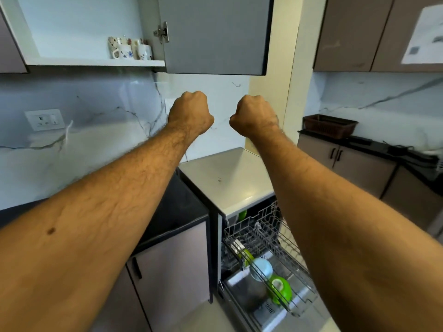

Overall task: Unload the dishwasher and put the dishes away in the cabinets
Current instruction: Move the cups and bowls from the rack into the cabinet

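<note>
Two bare forearms fill most of the view, stretched out ahead of us toward the marble wall (100,130). Above them at the far left, the upper cabinet (79,27) stands open, its grey door (215,34) swung out to the right. Below, at the near right, the dishwasher (230,180) is open with its upper rack (268,245) pulled out toward us; the dark bench (177,212) lies just left of it.

On the cabinet shelf, a small cluster of patterned mugs (130,50) sits at the right end, with bare shelf to its left. In the rack we see a pale blue bowl (261,268), a green bowl (280,288) nearer us, and another green piece (247,256) farther back; more green shows inside the machine.

Our left hand (190,111) and right hand (255,115) hover side by side, apart, in front of the wall and below the cabinet door. Each grip is curled into a closed fist, and neither has hold of anything that we can see.

We judge this to be a pause between items: some mugs look put away, while bowls remain in the rack. The next move calls for lowering a hand to the rack at the near right, opening the grip and taking a bowl by its rim.
</note>
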